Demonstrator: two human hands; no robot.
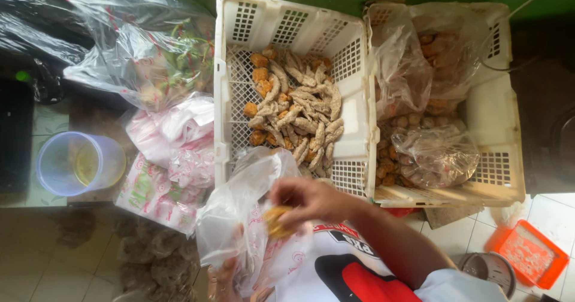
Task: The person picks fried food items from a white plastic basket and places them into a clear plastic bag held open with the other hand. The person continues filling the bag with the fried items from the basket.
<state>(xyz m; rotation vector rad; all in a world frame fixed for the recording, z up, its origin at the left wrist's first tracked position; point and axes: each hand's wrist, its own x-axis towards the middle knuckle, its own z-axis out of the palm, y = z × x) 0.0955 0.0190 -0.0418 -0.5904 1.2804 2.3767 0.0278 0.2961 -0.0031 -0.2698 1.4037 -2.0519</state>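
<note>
At six o'clock, her right hand point(308, 201) pinches one fritter point(277, 220) inside a bag point(233, 218); left hand point(223, 281) grips the bag. Two crates point(287, 23) at twelve.

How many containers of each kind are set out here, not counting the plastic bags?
White slatted plastic crates: 2 (left crate, right crate)
Clear round tubs: 1 (tub)
Orange square baskets: 1 (basket)
Grey round cups: 1 (cup)
Total: 5
</note>
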